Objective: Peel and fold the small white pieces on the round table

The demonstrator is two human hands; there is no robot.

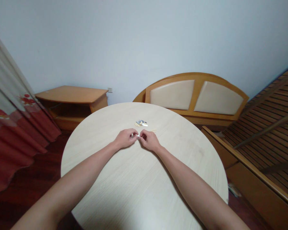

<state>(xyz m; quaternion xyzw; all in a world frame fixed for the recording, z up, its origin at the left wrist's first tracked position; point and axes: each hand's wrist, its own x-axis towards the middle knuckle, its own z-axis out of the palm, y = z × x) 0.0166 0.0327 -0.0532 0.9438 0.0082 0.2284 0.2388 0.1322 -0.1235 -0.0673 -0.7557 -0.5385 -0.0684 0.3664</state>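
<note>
My left hand [127,138] and my right hand [148,140] meet above the middle of the round table. Between their fingertips is a small whitish piece [138,135], too small to name. Both hands pinch it, thumb against fingers, one from each side. Just beyond the hands lies a little pile of small flat pieces [141,123], some grey, some light tan and one white. A few thin tan sticks [153,131] lie behind my right hand, partly hidden by it.
The pale round table [105,179] fills the middle of the view. Behind it stand a low wooden cabinet [74,94] and a padded headboard [172,94]. To the right is a bed frame [249,163] with raised slats [273,127]; a curtain [16,127] hangs at left.
</note>
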